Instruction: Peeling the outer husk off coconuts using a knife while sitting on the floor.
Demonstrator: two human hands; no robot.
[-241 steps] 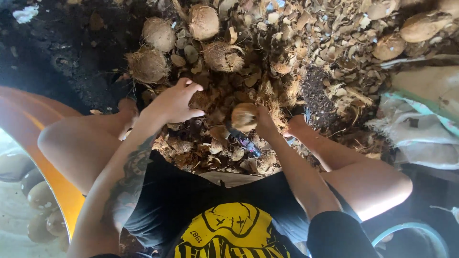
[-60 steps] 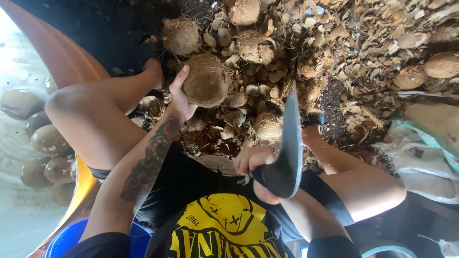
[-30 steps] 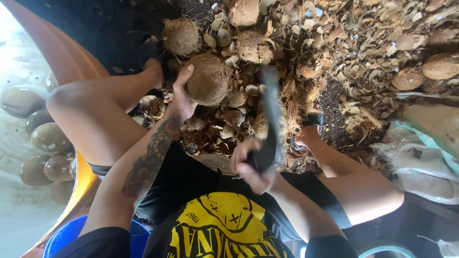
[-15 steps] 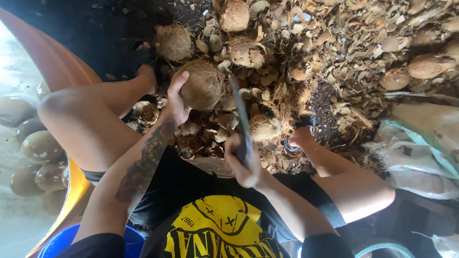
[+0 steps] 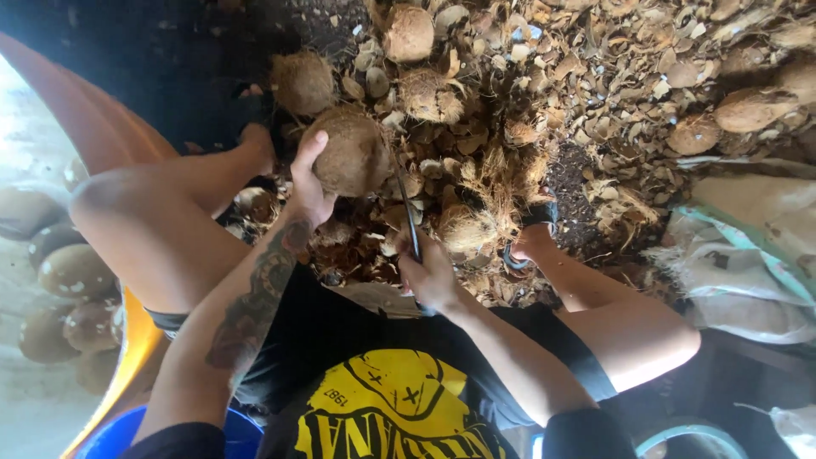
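My left hand (image 5: 307, 185) grips a brown, fibrous coconut (image 5: 350, 156) and holds it up in front of my knees. My right hand (image 5: 430, 275) is closed around the handle of a dark, heavy knife (image 5: 408, 212), whose blade points up with its edge against the right side of the coconut. I sit with both bare legs apart, feet resting in a pile of husk pieces.
Coconut husk scraps and several whole coconuts (image 5: 410, 32) cover the ground ahead. An orange tub (image 5: 136, 340) at the left holds peeled coconuts (image 5: 75, 270) in water. A blue bucket rim (image 5: 110, 429) sits below it. White sacks (image 5: 748, 255) lie at the right.
My right hand swung the knife from a raised position near my lap down and forward, so the blade now meets the coconut. The left hand kept hold of the coconut.
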